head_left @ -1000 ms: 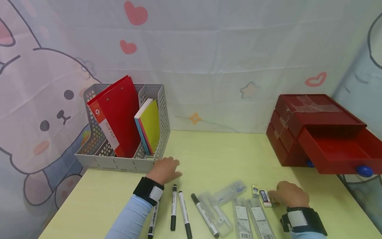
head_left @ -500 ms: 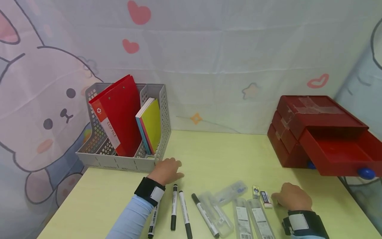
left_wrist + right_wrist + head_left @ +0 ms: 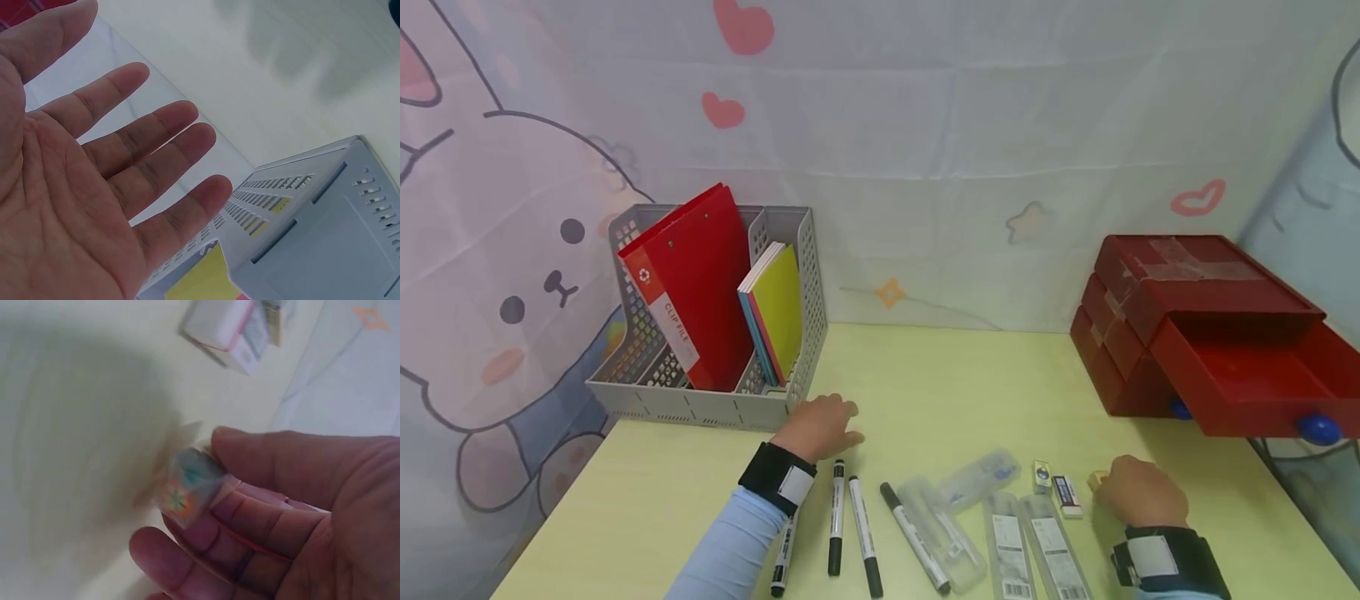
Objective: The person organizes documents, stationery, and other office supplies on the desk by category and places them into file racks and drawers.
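Note:
My right hand pinches a small eraser between thumb and fingers. Its end, blurred in the right wrist view, has a teal and orange pattern; in the head view only a yellowish bit shows past the fingertips. Just left of that hand lie a white and dark-blue boxed eraser and a smaller yellow-and-white one. My left hand is by the front right corner of the grey file rack, holding nothing. In the left wrist view its fingers are spread and slightly bent.
Several black-and-white markers and clear plastic cases lie at the table's front. The rack holds a red clip file and thin notebooks. At right, a red drawer unit has its top drawer pulled out.
My right hand has shifted slightly right, away from the boxed erasers, and a yellowish bit of the held eraser now shows at its fingertips. The left hand has barely moved.

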Demonstrator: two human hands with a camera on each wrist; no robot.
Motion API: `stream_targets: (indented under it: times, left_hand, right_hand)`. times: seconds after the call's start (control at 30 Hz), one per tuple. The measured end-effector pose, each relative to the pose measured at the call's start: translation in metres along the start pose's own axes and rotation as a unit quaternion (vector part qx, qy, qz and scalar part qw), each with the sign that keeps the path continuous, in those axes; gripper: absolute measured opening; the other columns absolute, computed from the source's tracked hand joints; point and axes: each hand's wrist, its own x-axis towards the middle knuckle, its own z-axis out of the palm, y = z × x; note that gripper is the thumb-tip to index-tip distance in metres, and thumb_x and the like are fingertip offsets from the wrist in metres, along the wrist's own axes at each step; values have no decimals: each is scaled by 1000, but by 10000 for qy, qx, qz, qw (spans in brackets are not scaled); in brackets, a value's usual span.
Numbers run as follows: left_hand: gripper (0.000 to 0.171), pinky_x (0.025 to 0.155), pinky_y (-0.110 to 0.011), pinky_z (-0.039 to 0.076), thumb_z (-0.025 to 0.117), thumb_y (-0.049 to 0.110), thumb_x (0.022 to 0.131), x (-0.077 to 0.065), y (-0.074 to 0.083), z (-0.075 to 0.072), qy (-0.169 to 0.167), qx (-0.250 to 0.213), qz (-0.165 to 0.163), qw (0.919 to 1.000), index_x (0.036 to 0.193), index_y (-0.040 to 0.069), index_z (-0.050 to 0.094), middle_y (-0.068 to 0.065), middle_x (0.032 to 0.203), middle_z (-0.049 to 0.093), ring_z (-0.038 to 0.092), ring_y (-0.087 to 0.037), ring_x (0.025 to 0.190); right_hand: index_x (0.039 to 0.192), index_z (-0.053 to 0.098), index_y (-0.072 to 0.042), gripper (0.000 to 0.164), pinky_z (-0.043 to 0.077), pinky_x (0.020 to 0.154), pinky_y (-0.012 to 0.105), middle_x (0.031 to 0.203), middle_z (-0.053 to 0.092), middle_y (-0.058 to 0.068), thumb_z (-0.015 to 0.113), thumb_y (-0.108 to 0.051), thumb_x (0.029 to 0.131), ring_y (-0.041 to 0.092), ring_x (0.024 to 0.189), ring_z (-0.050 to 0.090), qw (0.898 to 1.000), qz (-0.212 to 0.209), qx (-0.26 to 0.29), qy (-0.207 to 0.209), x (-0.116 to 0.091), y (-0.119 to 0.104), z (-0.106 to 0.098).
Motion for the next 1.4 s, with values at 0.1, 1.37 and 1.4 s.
stream_targets:
  times: [0.1, 1.37, 1.4]
  left_hand:
    - [41, 86, -47, 54, 74, 29, 90, -1, 0, 0, 19, -27, 3, 10000, 122, 4, 68, -15, 112, 68, 64, -31, 100]
    - [39, 80, -44, 55, 75, 28, 89, -4, -3, -1, 102, 105, 29, 9999, 117, 2, 69, -15, 106, 68, 66, -30, 96]
    - [39, 80, -44, 55, 76, 28, 88, -4, -3, 0, 114, 105, 35, 9999, 117, 2, 69, -15, 106, 68, 66, -30, 96]
  right_hand:
    - [90, 63, 11, 27, 40, 57, 36, 71, 55, 11, 60, -15, 88, 26, 64, 50, 9999, -19, -53, 160, 0, -2, -5]
    - [86, 59, 9, 26, 45, 45, 46, 67, 57, 20, 63, -16, 88, 34, 58, 49, 9712, -304, 155, 2358, -18, -22, -136]
    - [87, 59, 10, 27, 46, 46, 47, 68, 58, 22, 62, -17, 90, 35, 58, 49, 9708, -236, 153, 2383, -18, -20, -139]
